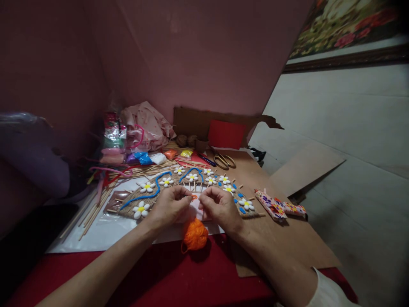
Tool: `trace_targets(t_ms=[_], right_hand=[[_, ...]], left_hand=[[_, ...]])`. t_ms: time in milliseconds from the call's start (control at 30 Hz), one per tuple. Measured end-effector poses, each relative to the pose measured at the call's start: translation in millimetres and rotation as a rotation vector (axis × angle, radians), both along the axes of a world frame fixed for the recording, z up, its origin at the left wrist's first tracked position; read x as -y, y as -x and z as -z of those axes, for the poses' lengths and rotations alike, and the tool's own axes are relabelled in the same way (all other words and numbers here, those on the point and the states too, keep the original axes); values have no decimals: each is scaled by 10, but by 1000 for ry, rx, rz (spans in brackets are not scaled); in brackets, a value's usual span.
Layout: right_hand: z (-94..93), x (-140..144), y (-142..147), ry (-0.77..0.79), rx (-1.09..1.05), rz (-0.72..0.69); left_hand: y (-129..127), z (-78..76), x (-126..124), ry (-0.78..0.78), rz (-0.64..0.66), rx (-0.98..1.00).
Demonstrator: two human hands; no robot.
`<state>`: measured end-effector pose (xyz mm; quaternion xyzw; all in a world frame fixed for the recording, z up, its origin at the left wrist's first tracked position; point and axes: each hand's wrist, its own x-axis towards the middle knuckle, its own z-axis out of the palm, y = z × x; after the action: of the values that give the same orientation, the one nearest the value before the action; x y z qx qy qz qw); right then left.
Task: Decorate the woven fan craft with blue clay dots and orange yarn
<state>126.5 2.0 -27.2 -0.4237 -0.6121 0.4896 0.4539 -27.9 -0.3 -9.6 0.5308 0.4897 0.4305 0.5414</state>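
Note:
My left hand (171, 207) and my right hand (220, 207) meet over the middle of an arch-shaped craft panel (145, 198) covered in twine, white clay flowers, blue strips and thin sticks. Both pinch a small orange strand (194, 197) between their fingertips. A ball of orange yarn (194, 235) lies just below the hands on the red cloth. The panel's centre is hidden behind my fingers.
Scissors (223, 161) lie behind the panel on a brown board (287, 238). Two flower-patterned pieces (279, 207) sit to the right. Clay lumps, bags and pink cloth (147, 123) crowd the back left. Loose sticks (92, 211) lie at the left. Cardboard (198, 121) leans on the wall.

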Motion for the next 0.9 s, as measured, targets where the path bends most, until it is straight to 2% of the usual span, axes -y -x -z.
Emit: trace_targets(t_ms=[100, 233, 333, 433, 600, 667, 767, 900], right_hand=[[-15, 11, -2, -55, 17, 22], [-24, 56, 1, -207, 178, 36], [-9, 62, 7, -217, 199, 55], [-11, 34, 8, -101, 79, -10], [-59, -34, -31, 251, -208, -253], [-75, -48, -51, 303, -261, -282], [-92, -44, -60, 224, -257, -162], [-79, -7, -36, -39, -64, 16]], left_hand=[[9, -30, 20, 22, 0, 25], [-15, -75, 48, 10, 37, 28], [-39, -79, 50, 6, 41, 10], [-41, -31, 25, -24, 22, -22], [-13, 61, -25, -108, -8, -129], [-5, 53, -25, -102, -16, -129], [-3, 13, -11, -67, -25, -74], [-13, 5, -11, -53, -20, -35]])
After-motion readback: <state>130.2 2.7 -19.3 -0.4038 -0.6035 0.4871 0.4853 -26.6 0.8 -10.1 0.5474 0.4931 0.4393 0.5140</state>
